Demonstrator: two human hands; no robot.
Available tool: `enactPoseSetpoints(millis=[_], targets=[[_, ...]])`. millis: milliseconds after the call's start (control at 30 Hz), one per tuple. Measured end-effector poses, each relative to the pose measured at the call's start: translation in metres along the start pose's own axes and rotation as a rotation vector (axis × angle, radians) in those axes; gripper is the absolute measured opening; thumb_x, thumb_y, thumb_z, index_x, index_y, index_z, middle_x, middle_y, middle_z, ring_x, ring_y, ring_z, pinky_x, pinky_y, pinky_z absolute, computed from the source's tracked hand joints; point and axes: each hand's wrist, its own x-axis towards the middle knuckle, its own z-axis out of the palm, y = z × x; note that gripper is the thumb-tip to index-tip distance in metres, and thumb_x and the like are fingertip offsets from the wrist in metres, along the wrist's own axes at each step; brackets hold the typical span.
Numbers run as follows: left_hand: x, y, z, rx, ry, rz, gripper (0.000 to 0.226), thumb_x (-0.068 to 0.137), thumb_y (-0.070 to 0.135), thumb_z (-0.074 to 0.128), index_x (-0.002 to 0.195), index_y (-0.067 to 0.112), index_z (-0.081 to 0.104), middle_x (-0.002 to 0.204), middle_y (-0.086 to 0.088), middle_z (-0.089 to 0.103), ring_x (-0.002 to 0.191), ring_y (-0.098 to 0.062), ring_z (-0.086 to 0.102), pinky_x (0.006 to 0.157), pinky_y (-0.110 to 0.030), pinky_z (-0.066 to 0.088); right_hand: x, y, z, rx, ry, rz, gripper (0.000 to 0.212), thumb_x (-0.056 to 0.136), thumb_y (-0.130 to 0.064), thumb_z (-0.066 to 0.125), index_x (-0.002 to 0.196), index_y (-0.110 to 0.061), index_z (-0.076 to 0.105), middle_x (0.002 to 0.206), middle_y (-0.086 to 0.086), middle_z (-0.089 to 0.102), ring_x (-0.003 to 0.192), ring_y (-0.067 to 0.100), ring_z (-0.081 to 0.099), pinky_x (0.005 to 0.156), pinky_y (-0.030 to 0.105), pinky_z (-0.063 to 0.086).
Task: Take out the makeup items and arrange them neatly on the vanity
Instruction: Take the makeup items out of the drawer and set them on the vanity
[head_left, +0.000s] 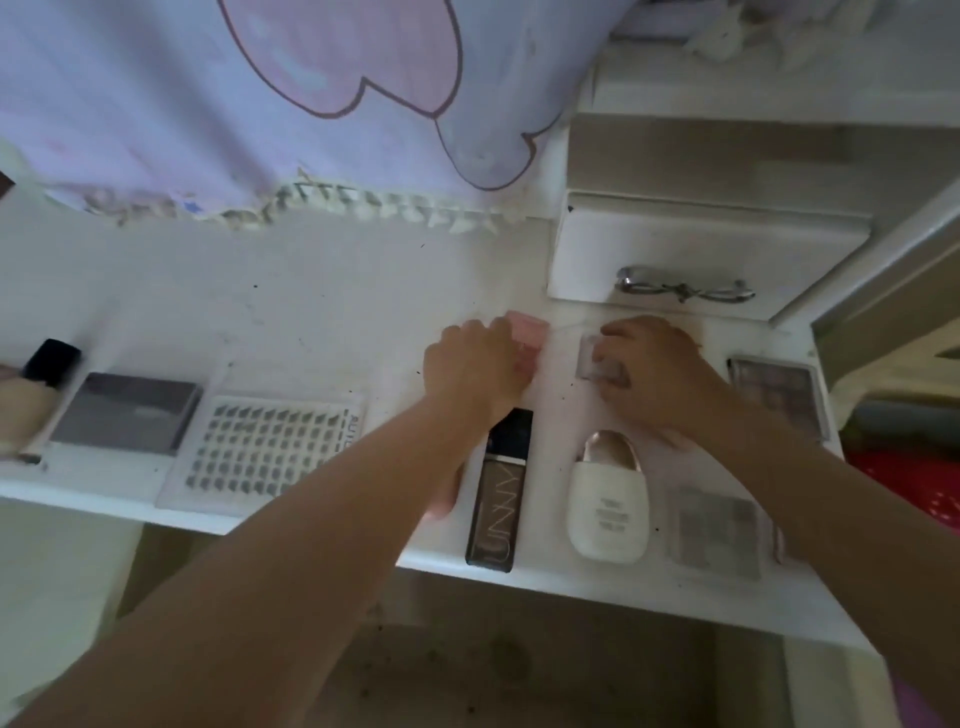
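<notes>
The left hand is curled around a pink item at the back of the tabletop, and the right hand just beside it presses fingers on a small clear case.

White vanity top speckled with dark flecks, lilac cloth with pink shapes outlined in dark purple, pink item beside the left hand, dark brown tube with pale lettering, cream bottle with gold cap, grey compact, silver eyelash curler.
</notes>
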Motion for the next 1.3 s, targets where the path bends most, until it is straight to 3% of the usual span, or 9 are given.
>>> enactPoseSetpoints(millis=[67, 167, 333, 500, 633, 767, 1067, 1200, 1300], targets=[[-0.019, -0.013, -0.002, -0.028, 0.119, 0.118, 0.040, 0.093, 0.036, 0.045, 0.120, 0.007, 0.049, 0.116, -0.014, 0.056, 0.110, -0.033, 0.050, 0.085, -0.039, 0.043, -0.010, -0.009, 0.001, 0.045, 0.139, -0.067, 0.027, 0.076, -0.016, 0.055, 0.092, 0.001, 0.069, 0.107, 0.025, 0.063, 0.101, 0.044, 0.058, 0.089, 0.051, 0.046], [-0.066, -0.042, 0.011, -0.050, 0.393, 0.429, 0.047, 0.084, 0.040, 0.050, 0.108, 0.001, 0.058, 0.104, -0.019, 0.065, 0.098, -0.039, 0.060, 0.077, -0.043, 0.052, -0.044, -0.038, 0.004, 0.092, 0.288, -0.146, 0.034, 0.077, -0.022, 0.046, 0.082, 0.002, 0.069, 0.090, 0.021, 0.067, 0.085, 0.039, 0.064, 0.083, 0.039, 0.049], [-0.169, -0.110, 0.060, 0.123, 0.349, 0.663, 0.076, 0.076, 0.066, 0.041, 0.122, 0.007, 0.042, 0.128, -0.020, 0.050, 0.121, -0.033, 0.040, 0.096, -0.049, 0.044, -0.140, -0.107, 0.030, 0.108, 0.340, -0.329, 0.033, 0.082, -0.028, 0.052, 0.090, -0.001, 0.068, 0.091, 0.016, 0.069, 0.085, 0.029, 0.064, 0.084, 0.034, 0.049], [-0.239, -0.167, 0.103, 0.285, 0.188, 0.621, 0.090, 0.064, 0.066, 0.062, 0.125, 0.005, 0.038, 0.128, -0.023, 0.051, 0.122, -0.040, 0.044, 0.091, -0.052, 0.048, -0.216, -0.143, 0.091, 0.045, 0.152, -0.409, 0.051, 0.089, -0.053, 0.041, 0.096, -0.009, 0.066, 0.091, 0.009, 0.070, 0.085, 0.024, 0.065, 0.077, 0.035, 0.054], [-0.253, -0.177, 0.106, 0.260, 0.106, 0.516, 0.096, 0.048, 0.046, 0.086, 0.120, 0.002, 0.040, 0.117, -0.026, 0.061, 0.111, -0.043, 0.058, 0.085, -0.053, 0.049, -0.236, -0.155, 0.123, -0.035, 0.102, -0.325, 0.033, 0.055, -0.031, 0.086, 0.073, -0.010, 0.067, 0.062, 0.005, 0.064, 0.050, 0.021, 0.060, 0.047, 0.024, 0.049], [-0.257, -0.174, 0.106, 0.305, 0.074, 0.530, 0.094, 0.037, 0.035, 0.092, 0.116, -0.002, 0.057, 0.115, -0.026, 0.062, 0.109, -0.042, 0.059, 0.084, -0.051, 0.050, -0.243, -0.159, 0.132, -0.057, 0.204, -0.273, 0.029, 0.055, -0.020, 0.087, 0.059, -0.010, 0.061, 0.053, 0.004, 0.057, 0.043, 0.021, 0.053, 0.037, 0.023, 0.041], [-0.270, -0.168, 0.106, 0.312, 0.156, 0.501, 0.079, 0.039, 0.025, 0.093, 0.108, -0.003, 0.065, 0.111, -0.023, 0.066, 0.104, -0.038, 0.063, 0.083, -0.049, 0.051, -0.242, -0.149, 0.137, -0.242, 0.267, -0.333, 0.025, 0.055, -0.025, 0.085, 0.060, -0.013, 0.064, 0.057, 0.003, 0.060, 0.047, 0.019, 0.056, 0.052, 0.025, 0.045], [-0.264, -0.170, 0.086, 0.357, 0.239, 0.502, 0.073, 0.045, 0.027, 0.091, 0.105, -0.005, 0.066, 0.109, -0.023, 0.066, 0.102, -0.037, 0.064, 0.083, -0.048, 0.052, -0.234, -0.147, 0.118, -0.209, 0.356, -0.321, 0.021, 0.073, -0.032, 0.059, 0.065, -0.012, 0.064, 0.060, 0.003, 0.061, 0.051, 0.020, 0.057, 0.057, 0.025, 0.044], [-0.256, -0.168, 0.071, 0.418, 0.238, 0.502, 0.075, 0.045, 0.030, 0.091, 0.106, -0.005, 0.066, 0.110, -0.023, 0.066, 0.104, -0.037, 0.063, 0.084, -0.047, 0.052, -0.227, -0.143, 0.104, -0.260, 0.359, -0.333, 0.017, 0.069, -0.029, 0.074, 0.070, -0.014, 0.066, 0.066, 0.002, 0.063, 0.057, 0.021, 0.059, 0.062, 0.028, 0.047]])
